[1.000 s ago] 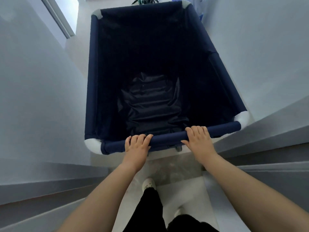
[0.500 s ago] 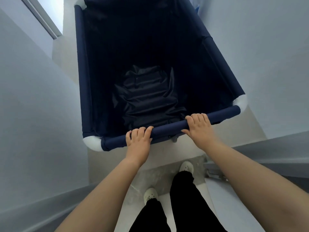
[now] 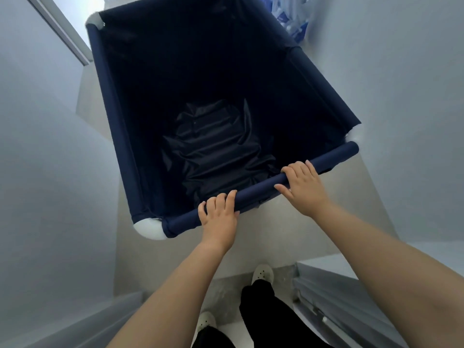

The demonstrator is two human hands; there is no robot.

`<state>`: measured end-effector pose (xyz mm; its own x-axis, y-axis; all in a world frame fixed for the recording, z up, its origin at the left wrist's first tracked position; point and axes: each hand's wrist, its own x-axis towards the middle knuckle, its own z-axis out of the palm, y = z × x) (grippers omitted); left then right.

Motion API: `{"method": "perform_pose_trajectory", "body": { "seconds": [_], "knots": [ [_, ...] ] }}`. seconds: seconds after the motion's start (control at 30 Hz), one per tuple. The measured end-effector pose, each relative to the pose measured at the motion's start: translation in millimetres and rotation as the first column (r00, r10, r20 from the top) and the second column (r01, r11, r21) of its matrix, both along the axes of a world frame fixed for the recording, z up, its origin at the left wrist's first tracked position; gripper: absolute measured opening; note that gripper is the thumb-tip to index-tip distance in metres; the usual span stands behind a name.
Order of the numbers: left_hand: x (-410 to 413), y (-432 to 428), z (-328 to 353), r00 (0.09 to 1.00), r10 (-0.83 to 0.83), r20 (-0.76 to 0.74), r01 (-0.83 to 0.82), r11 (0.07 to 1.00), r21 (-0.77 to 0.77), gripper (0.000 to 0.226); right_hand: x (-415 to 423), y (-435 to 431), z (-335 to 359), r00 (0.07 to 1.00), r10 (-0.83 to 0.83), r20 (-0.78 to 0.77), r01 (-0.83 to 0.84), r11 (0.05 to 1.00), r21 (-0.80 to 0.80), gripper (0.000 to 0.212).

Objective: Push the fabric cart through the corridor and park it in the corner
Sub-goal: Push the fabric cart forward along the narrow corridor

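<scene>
A navy fabric cart point(image 3: 110, 101) with white corner joints fills the middle of the head view, its dark inside holding nothing but crumpled lining. My left hand point(image 3: 219, 217) wraps the near padded rail point(image 3: 258, 190) left of its middle. My right hand point(image 3: 305, 187) holds the same rail further right, fingers curled over the top. The cart sits skewed, its near right corner point(image 3: 355, 133) close to the right wall.
Pale walls close in on both sides point(image 3: 45, 172), point(image 3: 406, 96). A doorway frame point(image 3: 57, 28) stands at the far left. Blue and white items point(image 3: 288, 18) lie beyond the cart's far right corner. A ribbed door frame point(image 3: 334, 300) is near my feet at the right.
The cart has rolled forward past the door frame and turned, its near rail now slanting up to the right. Both hands kept their hold on the rail and my feet stepped forward.
</scene>
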<state>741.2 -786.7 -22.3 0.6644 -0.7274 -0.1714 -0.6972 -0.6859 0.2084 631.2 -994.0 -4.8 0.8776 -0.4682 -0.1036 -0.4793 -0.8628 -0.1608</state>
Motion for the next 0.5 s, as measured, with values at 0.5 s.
{"method": "perform_pose_trajectory", "body": {
  "seconds": [0.5],
  "knots": [
    [-9.7, -100.6, 6.0, 0.932, -0.354, -0.075, 0.355, 0.935, 0.000, 0.063, 11.7, -114.3, 7.4, 0.950, -0.311, 0.020, 0.310, 0.950, 0.039, 0.043]
  ]
}}
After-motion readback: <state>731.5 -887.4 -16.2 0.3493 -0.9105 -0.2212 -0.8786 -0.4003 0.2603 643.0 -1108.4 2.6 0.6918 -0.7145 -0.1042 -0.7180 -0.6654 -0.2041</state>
